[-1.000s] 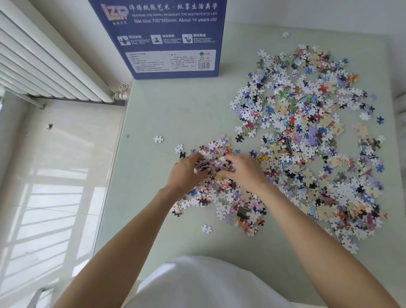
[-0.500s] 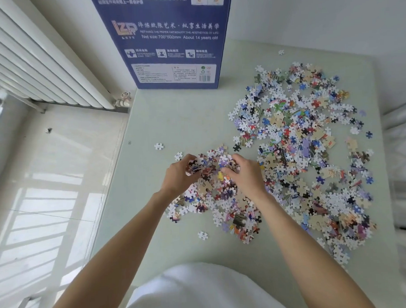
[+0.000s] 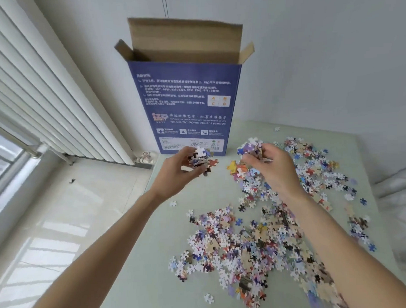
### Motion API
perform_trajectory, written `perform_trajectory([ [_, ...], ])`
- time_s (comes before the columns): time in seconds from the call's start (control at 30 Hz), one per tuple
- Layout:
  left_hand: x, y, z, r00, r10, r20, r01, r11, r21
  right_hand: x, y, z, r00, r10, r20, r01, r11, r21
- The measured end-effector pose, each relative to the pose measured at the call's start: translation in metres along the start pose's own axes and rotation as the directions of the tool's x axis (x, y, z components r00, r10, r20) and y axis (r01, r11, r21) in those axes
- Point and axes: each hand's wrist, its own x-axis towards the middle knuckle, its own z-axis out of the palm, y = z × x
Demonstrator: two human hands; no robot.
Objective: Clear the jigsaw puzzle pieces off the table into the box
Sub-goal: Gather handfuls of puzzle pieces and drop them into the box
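A tall blue puzzle box stands upright at the table's far left corner, its brown top flaps open. My left hand is raised above the table and grips a handful of puzzle pieces in front of the box's lower face. My right hand is also lifted and holds its own bunch of pieces, with a few loose ones hanging or falling below it. Many loose pieces remain spread across the pale green table, mostly in the middle and on the right.
A white radiator runs along the wall at the left, above a tiled floor. A white wall stands behind the box. White fabric lies past the table's right edge. Single pieces lie near the front.
Both hands have scooped pieces from the near pile and lifted them off the table toward the box. The camera has tilted up, bringing the box's open top into view.
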Motion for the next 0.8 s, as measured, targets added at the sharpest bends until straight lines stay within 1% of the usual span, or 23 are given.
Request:
perform_trajectory([
  [0.1, 0.043, 0.032, -0.033, 0.985, 0.146, -0.089, -0.145, 0.989, 0.023, 0.035, -0.045, -0.006, 0.99, -0.132, -0.049, 0.133, 0.991, 0.027],
  [0.27, 0.12, 0.078, -0.098, 0.916, 0.321, -0.238, -0.307, 0.947, 0.097, 0.111, -0.107, -0.005, 0.944, -0.282, -0.17, 0.288, 0.957, 0.012],
  [0.33, 0.147, 0.086, -0.117, 0.888, 0.378, -0.26, -0.347, 0.924, 0.159, 0.141, -0.127, -0.005, 0.92, -0.331, -0.208, 0.339, 0.941, 0.0],
  [0.4, 0.172, 0.09, -0.13, 0.891, 0.387, -0.238, -0.321, 0.907, 0.273, 0.168, -0.143, -0.004, 0.891, -0.399, -0.217, 0.391, 0.917, -0.079],
  [0.47, 0.189, 0.087, -0.138, 0.917, 0.367, -0.16, -0.277, 0.87, 0.408, 0.187, -0.15, -0.001, 0.868, -0.466, -0.171, 0.436, 0.88, -0.187],
  [0.53, 0.201, 0.08, -0.143, 0.937, 0.343, -0.062, -0.261, 0.81, 0.526, 0.2, -0.153, 0.004, 0.852, -0.516, -0.087, 0.472, 0.83, -0.297],
  [0.63, 0.212, 0.067, -0.148, 0.966, 0.256, 0.018, -0.211, 0.753, 0.623, 0.212, -0.148, 0.01, 0.845, -0.534, 0.042, 0.498, 0.753, -0.43],
  [0.7, 0.216, 0.063, -0.149, 0.974, 0.22, 0.055, -0.205, 0.75, 0.629, 0.217, -0.145, 0.014, 0.852, -0.509, 0.121, 0.498, 0.717, -0.489],
  [0.8, 0.218, 0.059, -0.153, 0.975, 0.213, 0.069, -0.215, 0.807, 0.55, 0.226, -0.142, 0.02, 0.869, -0.449, 0.21, 0.481, 0.663, -0.575],
])
